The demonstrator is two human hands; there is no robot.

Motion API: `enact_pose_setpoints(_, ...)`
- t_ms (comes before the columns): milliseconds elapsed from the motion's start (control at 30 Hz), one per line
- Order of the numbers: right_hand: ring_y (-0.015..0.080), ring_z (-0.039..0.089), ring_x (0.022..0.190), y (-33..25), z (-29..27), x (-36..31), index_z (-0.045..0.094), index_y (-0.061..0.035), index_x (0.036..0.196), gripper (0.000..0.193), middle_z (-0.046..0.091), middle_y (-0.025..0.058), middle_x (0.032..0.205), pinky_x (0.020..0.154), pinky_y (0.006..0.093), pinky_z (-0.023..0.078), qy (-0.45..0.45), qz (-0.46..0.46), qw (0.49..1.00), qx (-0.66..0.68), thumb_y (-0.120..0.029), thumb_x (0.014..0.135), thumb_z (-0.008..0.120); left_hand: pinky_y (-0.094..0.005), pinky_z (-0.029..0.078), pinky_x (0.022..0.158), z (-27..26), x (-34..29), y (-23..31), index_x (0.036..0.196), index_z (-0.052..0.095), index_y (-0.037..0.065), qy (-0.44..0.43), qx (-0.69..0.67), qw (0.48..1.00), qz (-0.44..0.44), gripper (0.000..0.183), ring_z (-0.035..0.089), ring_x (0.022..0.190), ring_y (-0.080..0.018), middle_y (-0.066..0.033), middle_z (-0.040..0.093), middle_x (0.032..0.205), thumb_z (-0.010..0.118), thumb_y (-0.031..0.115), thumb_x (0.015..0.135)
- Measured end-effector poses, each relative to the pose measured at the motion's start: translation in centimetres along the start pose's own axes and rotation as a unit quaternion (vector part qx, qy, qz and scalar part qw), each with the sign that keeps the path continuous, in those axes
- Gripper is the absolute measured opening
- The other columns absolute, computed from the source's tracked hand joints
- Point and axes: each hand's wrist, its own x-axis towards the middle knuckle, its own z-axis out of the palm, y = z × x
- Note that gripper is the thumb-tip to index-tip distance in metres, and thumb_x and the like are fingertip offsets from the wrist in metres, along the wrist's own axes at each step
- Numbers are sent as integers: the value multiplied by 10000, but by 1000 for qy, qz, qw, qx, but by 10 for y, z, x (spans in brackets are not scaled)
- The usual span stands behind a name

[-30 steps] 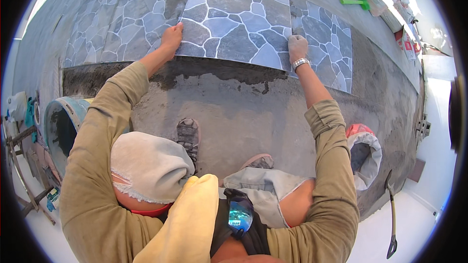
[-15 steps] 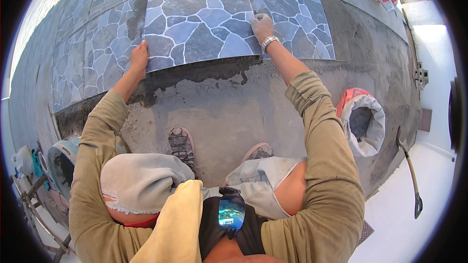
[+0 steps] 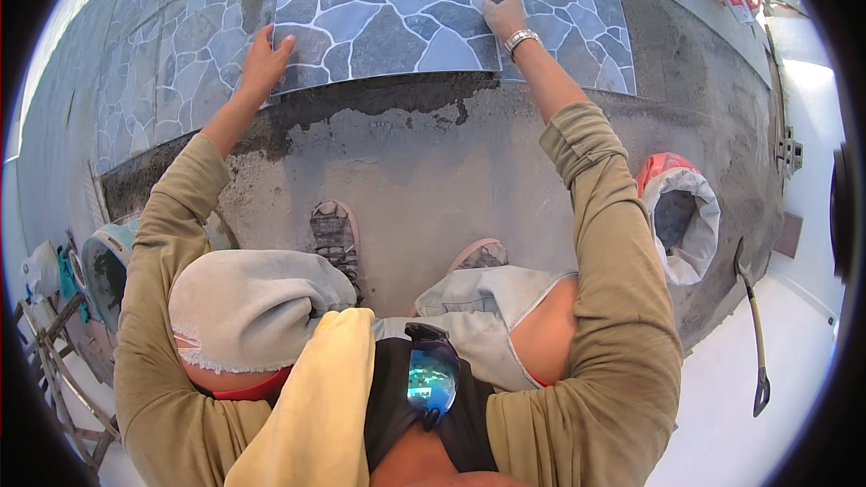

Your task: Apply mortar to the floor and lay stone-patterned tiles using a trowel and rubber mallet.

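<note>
The left hand [image 3: 262,63] has loosened, thumb and fingers now parted at the tile's [image 3: 388,36] left edge, suggesting less need to hold it; contact is unclear. The right hand [image 3: 503,14], nearly closed, touches the right edge. The tile sits between neighbouring tiles [image 3: 564,22].

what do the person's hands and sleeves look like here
The sleeves are olive-khaki, creased and loose, with thick turned-up cuffs. Both hands are gloveless: the left hand shows no band at the wrist, while the right hand has a silvery linked band there, perhaps a watch.
</note>
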Motion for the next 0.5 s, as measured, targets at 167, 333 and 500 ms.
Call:
enact_pose_setpoints(167,349,707,1027,11,-1,2,749,-92,1032,326,747,190,1051,944,421,527,-1,-16,1000,-18,-332,811,732,-487,411,1069,-9,-28,83,1423,540,179,-113,209,908,346,647,481,1328,-358,-168,476,1440,763,421,866)
enact_pose_setpoints(333,357,701,1052,9,2,0,751,-103,1037,352,745,190,1070,957,423,524,-6,-19,999,-27,-374,814,726,-496,424,1078,17,-56,112,1329,572,140,-244,267,820,443,655,503,1306,-338,-107,486,1425,851,147,737)
enact_pose_setpoints(500,362,697,1070,10,-1,-1,760,-111,1045,343,741,191,1091,976,428,524,-8,-19,999,-37,-368,821,722,-458,520,984,29,-56,120,1306,573,120,-270,299,816,415,600,529,1266,-317,-88,501,1395,767,48,743)
